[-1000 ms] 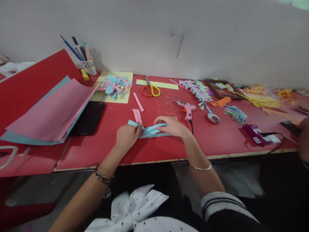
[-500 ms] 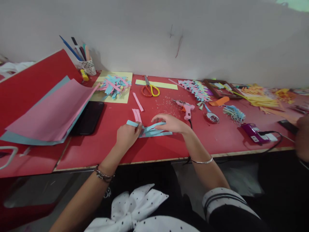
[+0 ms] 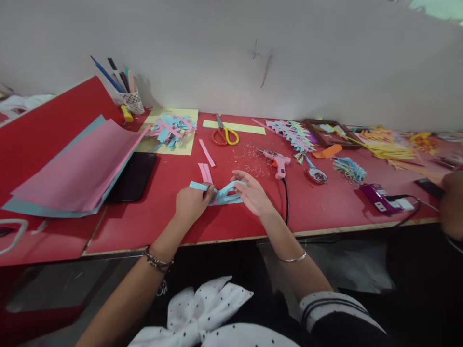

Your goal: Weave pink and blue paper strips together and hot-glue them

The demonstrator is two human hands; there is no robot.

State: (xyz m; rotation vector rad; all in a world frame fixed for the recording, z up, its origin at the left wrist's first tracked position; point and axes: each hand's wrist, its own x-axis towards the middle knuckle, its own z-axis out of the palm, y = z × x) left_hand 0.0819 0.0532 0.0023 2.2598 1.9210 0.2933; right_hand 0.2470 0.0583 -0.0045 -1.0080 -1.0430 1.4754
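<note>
My left hand pinches a light blue paper strip between thumb and fingers, its short end sticking out to the left. The strip's other part rises in a curve towards my right hand, whose bent fingers and thumb hold it. More blue strips lie on the red table under and between my hands. Just beyond my left hand are pink paper strips, and a single pink strip lies farther off.
Scissors, a pink glue gun with a black cord, and a spoon lie beyond my hands. Cut strips are heaped on yellow paper. Left are a phone and paper sheets. Another person's hand shows at right.
My right hand has turned and drawn slightly towards my left hand, covering the right ends of the blue strips. The left hand keeps its pinch in nearly the same place.
</note>
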